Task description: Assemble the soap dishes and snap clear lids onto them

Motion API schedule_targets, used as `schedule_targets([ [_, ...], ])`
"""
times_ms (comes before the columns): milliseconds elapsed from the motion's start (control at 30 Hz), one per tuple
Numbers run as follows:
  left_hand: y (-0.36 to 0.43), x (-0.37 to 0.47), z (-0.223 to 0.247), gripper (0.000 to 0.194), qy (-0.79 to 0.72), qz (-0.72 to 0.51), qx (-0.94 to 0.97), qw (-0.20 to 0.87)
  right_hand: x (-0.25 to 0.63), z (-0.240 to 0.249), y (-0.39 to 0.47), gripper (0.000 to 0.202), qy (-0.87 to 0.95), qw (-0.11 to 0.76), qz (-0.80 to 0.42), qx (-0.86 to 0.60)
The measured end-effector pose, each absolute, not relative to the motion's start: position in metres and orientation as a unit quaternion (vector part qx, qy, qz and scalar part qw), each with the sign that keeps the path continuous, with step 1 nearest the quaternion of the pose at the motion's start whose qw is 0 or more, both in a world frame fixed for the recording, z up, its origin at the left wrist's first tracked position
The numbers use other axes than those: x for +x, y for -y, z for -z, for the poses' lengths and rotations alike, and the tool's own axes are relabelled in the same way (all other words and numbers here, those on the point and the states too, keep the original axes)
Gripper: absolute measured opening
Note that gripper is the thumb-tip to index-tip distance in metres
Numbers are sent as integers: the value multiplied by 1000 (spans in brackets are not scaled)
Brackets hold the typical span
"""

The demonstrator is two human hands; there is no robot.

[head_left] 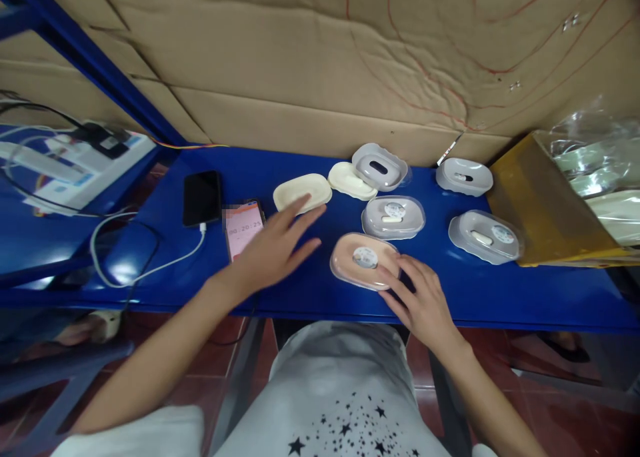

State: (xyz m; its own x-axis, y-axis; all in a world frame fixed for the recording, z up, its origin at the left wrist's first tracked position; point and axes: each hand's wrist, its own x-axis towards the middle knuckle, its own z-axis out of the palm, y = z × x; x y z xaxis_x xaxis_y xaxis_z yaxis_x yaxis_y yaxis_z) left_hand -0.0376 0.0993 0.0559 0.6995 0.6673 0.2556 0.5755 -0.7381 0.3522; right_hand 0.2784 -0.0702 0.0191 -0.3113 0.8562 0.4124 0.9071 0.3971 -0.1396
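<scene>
My left hand [277, 247] is open, its fingers spread and their tips reaching over a cream oval dish [300, 189]. Whether they touch it I cannot tell. My right hand [420, 297] grips the right end of a peach soap dish [345, 260] with a clear lid and a round sticker, thumb at the near edge and fingers on top. Just behind that stands a grey-white lidded soap dish [407, 227] with a sticker. Farther back, a second cream piece [345, 180] touches a grey dish [367, 157] with a dark oval slot.
Two more pale grey dishes [465, 184] [485, 236] stand at the right, beside a cardboard box [525, 197] of plastic-wrapped pieces. To the left lie a black phone [201, 200], a phone showing a timer [244, 225], a white cable [155, 274] and a power strip [95, 177]. Cardboard [280, 64] lines the back.
</scene>
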Motion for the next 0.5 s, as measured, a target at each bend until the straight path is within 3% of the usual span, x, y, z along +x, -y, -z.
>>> schedule_targets([
  [167, -144, -46, -50, 41, -412, -100, 906, 1, 270, -23, 73, 59, 765, 203, 130, -597],
  [367, -90, -37, -44, 22, -323, -105, 940, 43, 289, -29, 81, 44, 723, 177, 172, -645],
  [500, -59, -28, -45, 19, -263, -121, 954, 78, 316, -33, 82, 49, 648, 164, 228, -708],
])
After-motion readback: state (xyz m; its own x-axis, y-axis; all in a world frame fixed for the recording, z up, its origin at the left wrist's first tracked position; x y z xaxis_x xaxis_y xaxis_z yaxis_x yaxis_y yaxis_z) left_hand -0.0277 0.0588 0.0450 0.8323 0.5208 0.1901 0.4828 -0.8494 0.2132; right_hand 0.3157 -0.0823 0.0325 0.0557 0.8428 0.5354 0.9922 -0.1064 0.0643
